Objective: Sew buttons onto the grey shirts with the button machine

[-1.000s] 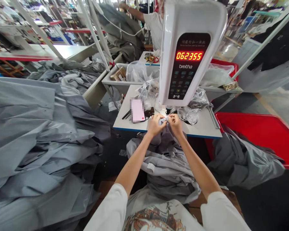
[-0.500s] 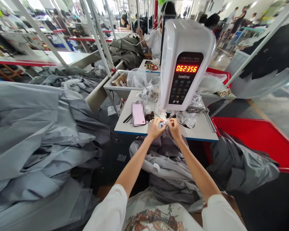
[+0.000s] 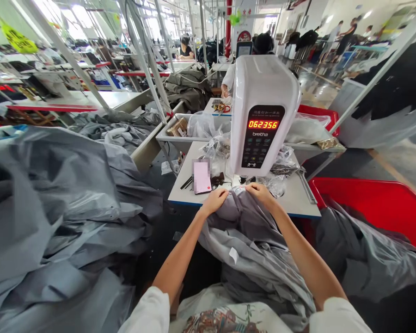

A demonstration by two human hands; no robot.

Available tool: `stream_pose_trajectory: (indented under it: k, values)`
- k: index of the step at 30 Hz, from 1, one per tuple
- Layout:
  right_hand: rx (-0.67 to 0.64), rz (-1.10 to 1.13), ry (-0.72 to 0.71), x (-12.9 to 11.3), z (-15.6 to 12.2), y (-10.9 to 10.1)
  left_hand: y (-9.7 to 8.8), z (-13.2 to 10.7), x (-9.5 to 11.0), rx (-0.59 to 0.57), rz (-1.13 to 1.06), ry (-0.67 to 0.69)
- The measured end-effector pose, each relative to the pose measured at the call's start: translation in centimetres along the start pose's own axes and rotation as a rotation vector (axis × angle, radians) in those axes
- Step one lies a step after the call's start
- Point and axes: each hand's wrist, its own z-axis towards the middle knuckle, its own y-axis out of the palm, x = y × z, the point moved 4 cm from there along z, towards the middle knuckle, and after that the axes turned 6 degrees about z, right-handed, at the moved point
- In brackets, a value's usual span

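Observation:
My left hand (image 3: 215, 201) and my right hand (image 3: 260, 193) grip a grey garment (image 3: 244, 231) at the front edge of a white worktable (image 3: 291, 203). The cloth bunches up between them and falls towards my lap. A white Bretha button sewing machine (image 3: 263, 111) stands just beyond my right hand, its red display reading 062356. The needle area is hidden behind the cloth and the machine head. A pink card (image 3: 201, 176) and small dark tools lie left of my hands.
Large heaps of grey garments (image 3: 55, 208) lie to my left. To the right, more grey cloth (image 3: 364, 259) hangs over a red bin (image 3: 367, 203). Plastic bags (image 3: 217, 148) lie on the table. Behind it are a white tray (image 3: 175, 132) and a co-worker (image 3: 230, 78).
My hands have moved apart and pulled the garment up over the table edge. The counter went from 062355 to 062356. The view has tilted upward.

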Motion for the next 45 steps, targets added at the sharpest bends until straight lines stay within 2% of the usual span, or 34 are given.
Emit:
stream_pose_trajectory:
  k: [4,7,9,12,17,20,23,26,28,31,33,35,38,40,42,44,45]
  values:
    - [0.031,0.126,0.022,0.0,-0.1,0.4,0.1,0.2,0.3,0.018,-0.063,-0.080]
    - [0.052,0.254,0.068,-0.2,0.0,0.8,0.4,0.2,0.6,0.051,-0.196,-0.148]
    - [0.052,0.308,0.103,-0.4,0.0,1.1,0.5,0.1,1.1,0.078,-0.273,-0.154]
    - [0.012,0.357,0.176,-0.9,-0.6,1.5,0.8,-0.4,2.1,0.045,-0.299,-0.111]
    - [-0.052,0.437,0.280,-2.1,-3.3,1.1,-0.1,-3.0,2.6,-0.058,-0.282,-0.084]
    - [-0.072,0.488,0.331,-3.0,-5.0,0.8,-1.4,-4.8,2.9,-0.044,-0.312,-0.113]
    - [-0.111,0.468,0.323,-4.5,-6.3,1.1,-2.2,-6.3,3.7,0.008,-0.358,-0.161]
    - [-0.231,0.403,0.270,-6.3,-7.4,1.7,-2.5,-7.8,4.8,0.086,-0.476,-0.183]
    - [-0.427,0.317,0.234,-7.0,-8.2,2.2,-2.8,-8.8,5.4,0.133,-0.594,-0.206]
    - [-0.779,0.095,0.197,-6.4,-9.8,2.7,-4.2,-10.8,6.3,0.241,-0.758,-0.250]
    - [-0.867,-0.046,0.146,-5.1,-10.9,2.5,-6.0,-12.4,6.7,0.367,-0.801,-0.271]
    - [-0.802,-0.121,0.074,-3.9,-11.7,2.2,-8.2,-14.4,6.4,0.485,-0.768,-0.293]
    - [-0.624,-0.057,0.036,-3.3,-12.6,1.8,-11.0,-17.6,4.6,0.590,-0.592,-0.357]
    - [-0.534,0.017,0.039,-4.1,-12.9,1.9,-12.1,-19.0,3.3,0.556,-0.309,-0.405]
    - [-0.457,0.022,-0.009,-5.8,-12.9,2.4,-12.5,-19.6,3.0,0.496,0.055,-0.378]
    - [-0.434,-0.024,-0.089,-8.2,-12.9,3.5,-11.5,-19.0,4.2,0.416,0.294,-0.223]
    - [-0.459,-0.050,-0.125,-9.3,-12.9,4.2,-10.6,-18.5,5.3,0.359,0.329,-0.116]
